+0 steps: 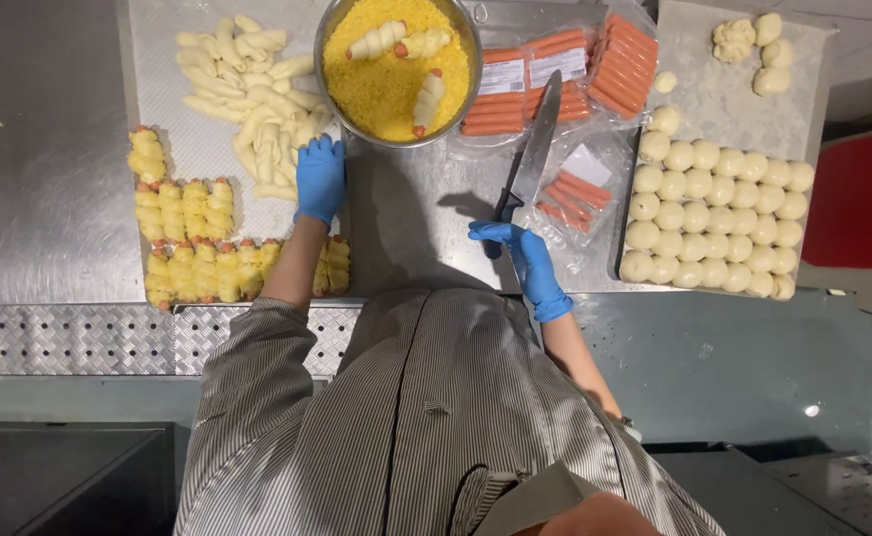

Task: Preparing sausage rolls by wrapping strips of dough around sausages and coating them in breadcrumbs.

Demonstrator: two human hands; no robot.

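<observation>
My left hand [319, 179], in a blue glove, rests palm down on the near edge of a pile of plain dough-wrapped sausages [248, 84] on a perforated tray [158, 60]. Its fingertips are hidden, so a grip does not show. My right hand [520, 256], also gloved in blue, curls around the black handle end of a long knife [535, 134]. The knife's blade lies across packs of sausages [555, 79]. A metal bowl [329, 30] of yellow crumbs holds three wrapped sausages [401, 50].
Crumb-coated rolls [193, 243] sit in rows at the tray's near left. An opened sausage pack [575, 189] lies by the knife. A board at the right carries rows of dough balls [719, 213]. A red object [863, 199] is at the far right.
</observation>
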